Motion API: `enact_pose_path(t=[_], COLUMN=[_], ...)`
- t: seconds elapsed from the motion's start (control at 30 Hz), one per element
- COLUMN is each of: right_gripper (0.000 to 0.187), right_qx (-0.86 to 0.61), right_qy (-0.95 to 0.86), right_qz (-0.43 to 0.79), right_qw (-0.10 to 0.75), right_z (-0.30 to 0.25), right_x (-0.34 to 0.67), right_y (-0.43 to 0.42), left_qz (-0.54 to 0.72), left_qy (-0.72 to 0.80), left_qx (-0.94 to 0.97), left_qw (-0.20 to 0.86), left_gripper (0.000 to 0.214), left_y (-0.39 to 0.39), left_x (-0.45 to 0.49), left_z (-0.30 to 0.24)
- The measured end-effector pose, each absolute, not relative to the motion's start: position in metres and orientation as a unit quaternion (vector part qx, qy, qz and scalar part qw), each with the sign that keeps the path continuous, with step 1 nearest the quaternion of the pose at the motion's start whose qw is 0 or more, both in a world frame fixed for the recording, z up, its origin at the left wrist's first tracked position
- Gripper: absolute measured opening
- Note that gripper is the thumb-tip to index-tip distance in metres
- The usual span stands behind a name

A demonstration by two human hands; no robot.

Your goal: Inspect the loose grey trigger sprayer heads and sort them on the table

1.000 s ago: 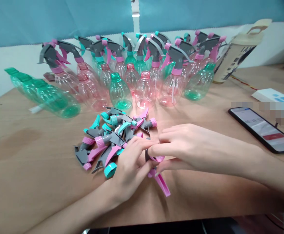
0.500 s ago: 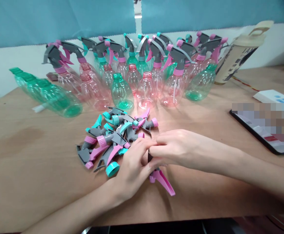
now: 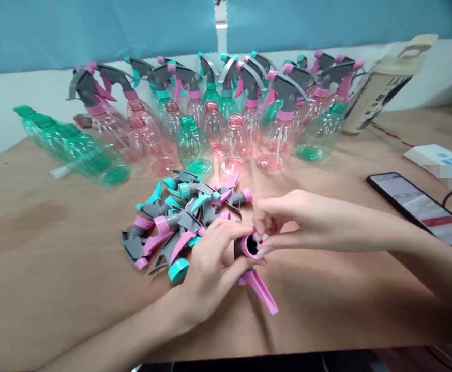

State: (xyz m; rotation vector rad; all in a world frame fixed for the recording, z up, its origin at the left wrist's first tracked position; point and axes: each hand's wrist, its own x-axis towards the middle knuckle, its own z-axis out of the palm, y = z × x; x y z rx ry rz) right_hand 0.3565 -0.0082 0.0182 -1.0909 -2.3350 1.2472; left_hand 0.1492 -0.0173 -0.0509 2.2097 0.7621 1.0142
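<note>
My left hand (image 3: pixel 211 261) is closed round a grey trigger spray head (image 3: pixel 262 293) with a pink lever, its pink collar turned toward my right hand. My right hand (image 3: pixel 290 222) pinches a small whitish piece (image 3: pixel 261 239) at the collar's dark open mouth. Its exact kind is too small to tell, and part of it is hidden by the fingertips. Beside my left hand lies a pile of loose spray heads (image 3: pixel 179 219), grey with pink or turquoise collars and levers. A turquoise collar (image 3: pixel 178 270) faces up at the pile's near edge.
Behind the pile stand several clear pink and green bottles (image 3: pixel 195 150), many with spray heads on. Green bottles (image 3: pixel 94 160) lie at the left. A phone (image 3: pixel 412 204), a white box (image 3: pixel 439 157) and a tilted beige cup (image 3: pixel 385 85) are on the right.
My right hand has shifted back and upward from the spray head, uncovering the pink collar's mouth and the whitish piece. My left hand keeps its hold.
</note>
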Motion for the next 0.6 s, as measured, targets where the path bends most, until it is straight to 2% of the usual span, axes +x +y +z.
enact_pose_path(t=[0.17, 0.4, 0.6], right_gripper=[0.018, 0.013, 0.013], right_qx=[-0.380, -0.383, -0.365], right_qy=[-0.741, -0.754, -0.750], right_qz=[0.530, 0.507, 0.496], right_qw=[0.161, 0.168, 0.242], right_z=[0.022, 0.028, 0.027], right_x=[0.361, 0.366, 0.355], right_y=[-0.006, -0.004, -0.014], left_qz=[0.402, 0.404, 0.396], left_qy=[0.282, 0.285, 0.293], left_qx=[0.824, 0.814, 0.817], left_qw=[0.283, 0.305, 0.301], left_gripper=[0.033, 0.026, 0.025], left_y=[-0.018, -0.017, -0.020], left_x=[0.149, 0.148, 0.150], left_z=[-0.047, -0.048, -0.047])
